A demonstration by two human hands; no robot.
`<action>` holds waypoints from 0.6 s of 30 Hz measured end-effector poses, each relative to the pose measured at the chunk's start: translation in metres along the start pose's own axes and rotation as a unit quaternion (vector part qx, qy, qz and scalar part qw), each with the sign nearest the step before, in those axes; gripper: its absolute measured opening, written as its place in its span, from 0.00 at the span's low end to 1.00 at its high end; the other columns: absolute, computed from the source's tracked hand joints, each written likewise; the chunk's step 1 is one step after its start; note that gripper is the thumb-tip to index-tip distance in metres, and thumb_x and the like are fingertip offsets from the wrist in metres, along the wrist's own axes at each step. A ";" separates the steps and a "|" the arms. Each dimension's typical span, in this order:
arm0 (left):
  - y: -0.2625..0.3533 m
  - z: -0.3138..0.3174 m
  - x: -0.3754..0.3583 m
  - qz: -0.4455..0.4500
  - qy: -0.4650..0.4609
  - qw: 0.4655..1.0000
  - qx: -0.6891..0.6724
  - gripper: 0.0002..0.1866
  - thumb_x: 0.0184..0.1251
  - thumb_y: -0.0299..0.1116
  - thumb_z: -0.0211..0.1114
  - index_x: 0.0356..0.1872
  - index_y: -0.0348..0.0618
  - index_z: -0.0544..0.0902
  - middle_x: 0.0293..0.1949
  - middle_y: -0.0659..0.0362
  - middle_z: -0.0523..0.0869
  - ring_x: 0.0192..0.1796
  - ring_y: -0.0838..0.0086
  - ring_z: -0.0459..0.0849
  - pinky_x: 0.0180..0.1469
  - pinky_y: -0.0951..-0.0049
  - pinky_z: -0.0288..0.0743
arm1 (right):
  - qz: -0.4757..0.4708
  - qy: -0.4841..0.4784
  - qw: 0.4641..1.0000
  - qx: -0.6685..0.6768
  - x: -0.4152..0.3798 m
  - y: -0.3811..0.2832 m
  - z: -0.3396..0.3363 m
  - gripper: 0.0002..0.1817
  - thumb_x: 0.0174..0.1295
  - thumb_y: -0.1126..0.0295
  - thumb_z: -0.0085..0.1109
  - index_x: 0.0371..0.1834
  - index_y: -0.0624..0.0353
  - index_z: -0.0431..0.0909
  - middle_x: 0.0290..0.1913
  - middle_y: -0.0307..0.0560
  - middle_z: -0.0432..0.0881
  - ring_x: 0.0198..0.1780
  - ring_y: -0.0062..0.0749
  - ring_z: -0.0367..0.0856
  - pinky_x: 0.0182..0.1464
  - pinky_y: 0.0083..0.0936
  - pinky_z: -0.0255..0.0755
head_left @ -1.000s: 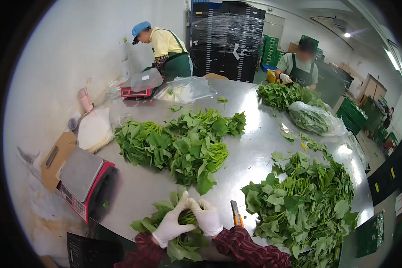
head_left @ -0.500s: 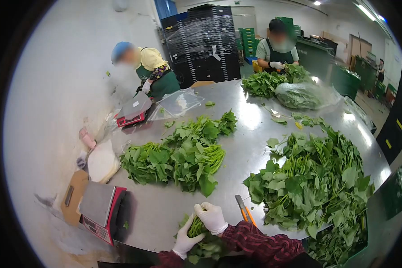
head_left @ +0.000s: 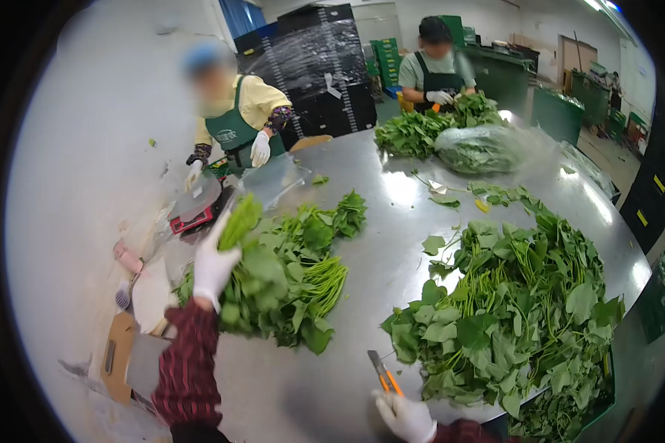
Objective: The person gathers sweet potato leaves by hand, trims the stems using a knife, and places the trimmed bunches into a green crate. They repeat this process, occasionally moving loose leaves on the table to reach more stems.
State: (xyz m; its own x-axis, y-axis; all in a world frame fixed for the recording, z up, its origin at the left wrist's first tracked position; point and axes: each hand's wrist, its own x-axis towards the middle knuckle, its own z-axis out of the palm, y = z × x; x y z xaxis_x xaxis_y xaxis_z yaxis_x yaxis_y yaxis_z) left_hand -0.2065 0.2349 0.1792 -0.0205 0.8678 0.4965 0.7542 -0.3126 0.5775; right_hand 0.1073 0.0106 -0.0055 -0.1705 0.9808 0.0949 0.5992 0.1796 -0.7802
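My left hand [head_left: 216, 269], in a white glove, is closed around the stems of a bunch of leafy greens [head_left: 242, 223]. The bunch is lifted over a heap of similar greens [head_left: 318, 284] on the metal table, its leaves blurred by movement. Low in the view, my gloved right hand [head_left: 406, 417] has its fingers curled at the handle of an orange utility knife [head_left: 386, 376]. The knife's grey end points away from me; my hand covers the rear of the handle. To its right lies a large pile of loose leafy stems [head_left: 502, 310].
A scale [head_left: 146, 362] stands left, partly behind my sleeve, near a cardboard piece [head_left: 118, 354] and a pink bottle [head_left: 128, 257]. Another scale [head_left: 196, 214] is farther back. Two co-workers [head_left: 247, 111] stand across the metal table [head_left: 355, 310]. A bagged bunch [head_left: 476, 150] lies at the far side.
My left hand has carried the bunch forward and left from the near table edge. My right hand has let go of it and moved right to the knife. The left co-worker has turned and straightened.
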 end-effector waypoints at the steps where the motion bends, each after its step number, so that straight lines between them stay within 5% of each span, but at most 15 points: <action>1: -0.010 0.008 0.031 -0.014 0.015 0.996 0.088 0.38 0.46 0.25 0.61 0.65 0.52 0.66 0.53 0.50 0.80 0.52 0.67 0.81 0.54 0.74 0.71 | 0.011 -0.029 0.999 -0.027 -0.014 0.007 0.006 0.12 0.58 0.61 0.57 0.43 0.50 0.79 0.31 0.46 0.82 0.32 0.42 0.81 0.34 0.32 0.75; 2: -0.030 0.021 0.062 -0.019 0.025 0.974 0.226 0.37 0.45 0.30 0.61 0.64 0.59 0.68 0.47 0.47 0.81 0.47 0.56 0.80 0.50 0.64 0.73 | 0.022 -0.031 0.999 -0.025 -0.024 0.027 0.019 0.12 0.58 0.61 0.57 0.43 0.50 0.79 0.31 0.46 0.82 0.32 0.42 0.81 0.34 0.32 0.75; 4: -0.052 0.055 0.112 -0.037 0.045 0.908 0.414 0.35 0.47 0.31 0.61 0.63 0.61 0.68 0.40 0.49 0.79 0.42 0.54 0.80 0.44 0.59 0.74 | 0.080 -0.252 0.961 0.079 -0.039 0.066 0.045 0.11 0.62 0.61 0.54 0.43 0.51 0.79 0.30 0.48 0.81 0.29 0.41 0.81 0.29 0.33 0.74; 5: -0.060 0.075 0.131 -0.050 0.046 0.876 0.477 0.34 0.49 0.31 0.62 0.63 0.60 0.68 0.38 0.51 0.79 0.41 0.56 0.82 0.41 0.58 0.75 | 0.097 -0.252 0.959 0.084 -0.039 0.066 0.048 0.11 0.62 0.61 0.54 0.43 0.51 0.79 0.30 0.48 0.81 0.29 0.41 0.81 0.29 0.33 0.74; 7: -0.096 0.120 0.161 -0.064 0.041 0.830 0.552 0.32 0.50 0.32 0.62 0.62 0.60 0.68 0.35 0.52 0.79 0.39 0.58 0.83 0.38 0.58 0.75 | 0.057 0.026 0.950 0.305 -0.041 0.053 0.045 0.09 0.63 0.65 0.52 0.42 0.55 0.78 0.28 0.48 0.81 0.26 0.41 0.79 0.28 0.34 0.73; 8: -0.109 0.143 0.168 -0.088 0.019 0.833 0.546 0.34 0.53 0.34 0.63 0.65 0.64 0.65 0.37 0.50 0.81 0.42 0.58 0.83 0.40 0.60 0.76 | 0.207 -0.153 0.917 0.306 -0.032 0.049 0.024 0.08 0.61 0.72 0.53 0.42 0.59 0.78 0.34 0.49 0.83 0.29 0.38 0.80 0.32 0.29 0.75; 9: -0.124 0.165 0.170 -0.085 0.006 0.834 0.545 0.34 0.53 0.34 0.63 0.65 0.64 0.65 0.37 0.50 0.81 0.42 0.58 0.83 0.40 0.60 0.76 | 0.221 -0.152 0.913 0.308 -0.029 0.054 0.023 0.08 0.61 0.72 0.53 0.42 0.59 0.78 0.34 0.49 0.83 0.29 0.38 0.80 0.32 0.29 0.75; 11: -0.172 0.210 0.164 -0.148 -0.087 0.868 0.466 0.38 0.55 0.41 0.65 0.68 0.69 0.60 0.46 0.46 0.81 0.46 0.54 0.82 0.44 0.59 0.76 | 0.153 -0.078 0.884 0.435 -0.031 0.056 0.023 0.11 0.61 0.74 0.52 0.46 0.62 0.77 0.39 0.47 0.83 0.31 0.32 0.79 0.35 0.23 0.74; 12: -0.300 0.236 0.176 -0.148 -0.148 0.935 0.285 0.44 0.51 0.49 0.69 0.69 0.73 0.54 0.56 0.43 0.74 0.55 0.52 0.77 0.53 0.57 0.72 | 0.259 -0.140 0.824 0.483 -0.032 0.058 0.020 0.14 0.62 0.71 0.54 0.50 0.61 0.76 0.41 0.43 0.81 0.33 0.24 0.78 0.37 0.18 0.71; 13: -0.354 0.250 0.186 -0.246 -0.239 0.917 0.206 0.47 0.49 0.49 0.71 0.69 0.77 0.52 0.62 0.44 0.69 0.63 0.54 0.69 0.59 0.60 0.66 | 0.265 -0.139 0.821 0.486 -0.034 0.062 0.030 0.14 0.62 0.71 0.54 0.50 0.61 0.76 0.41 0.43 0.81 0.33 0.24 0.78 0.37 0.18 0.71; 15: -0.313 0.263 0.162 -0.137 -0.064 0.984 0.090 0.45 0.53 0.42 0.71 0.70 0.68 0.53 0.65 0.46 0.66 0.68 0.59 0.64 0.63 0.64 0.61 | 0.369 -0.136 0.730 0.559 -0.045 0.072 0.053 0.14 0.64 0.69 0.52 0.51 0.60 0.77 0.39 0.38 0.80 0.35 0.18 0.75 0.39 0.14 0.68; 16: -0.284 0.254 0.158 -0.112 -0.049 0.992 -0.018 0.44 0.54 0.38 0.70 0.70 0.61 0.54 0.66 0.47 0.65 0.67 0.61 0.64 0.63 0.65 0.61 | 0.372 -0.138 0.728 0.559 -0.044 0.068 0.046 0.14 0.64 0.69 0.52 0.51 0.60 0.77 0.39 0.38 0.80 0.35 0.18 0.75 0.39 0.14 0.68; 18: -0.216 0.218 0.153 -0.126 0.006 0.976 -0.175 0.37 0.56 0.31 0.68 0.67 0.40 0.62 0.64 0.50 0.68 0.64 0.67 0.67 0.63 0.69 0.62 | 0.413 -0.130 0.636 0.639 -0.027 0.058 0.023 0.15 0.64 0.67 0.53 0.50 0.61 0.78 0.38 0.36 0.80 0.36 0.16 0.74 0.39 0.13 0.67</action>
State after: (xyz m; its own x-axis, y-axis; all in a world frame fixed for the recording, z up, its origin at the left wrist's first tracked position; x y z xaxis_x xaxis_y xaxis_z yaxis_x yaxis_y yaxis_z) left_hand -0.2292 0.5194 -0.0112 -0.1854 0.9306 0.3157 0.4542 -0.2037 0.8673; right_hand 0.1284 -0.0069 -0.0674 -0.4327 0.6254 -0.6493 -0.5284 -0.7595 -0.3794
